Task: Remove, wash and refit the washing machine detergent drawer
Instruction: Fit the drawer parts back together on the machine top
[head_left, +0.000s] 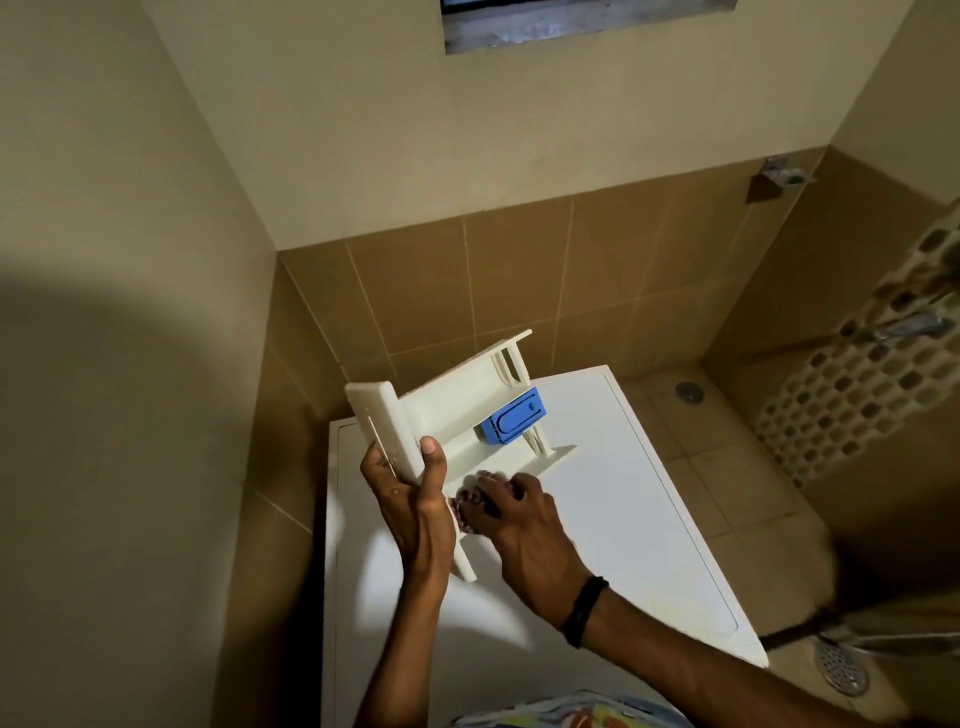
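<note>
The white detergent drawer (451, 402) is out of the machine and held tilted above the washing machine's white top (623, 519). A blue softener insert (511, 417) sits in its far compartment. My left hand (410, 499) grips the drawer's front panel from below, thumb on its inner side. My right hand (511, 512) is closed on a small red-and-white cloth or scrubber (465, 501), pressed against the drawer's near side wall. Much of that cloth is hidden by my fingers.
Tan tiled walls stand close behind and to the left. A tap (782, 174) is fixed on the right wall. A patterned curtain (857, 374) hangs at right. Floor drains (688, 391) (841, 667) lie in the tiled floor to the right of the machine.
</note>
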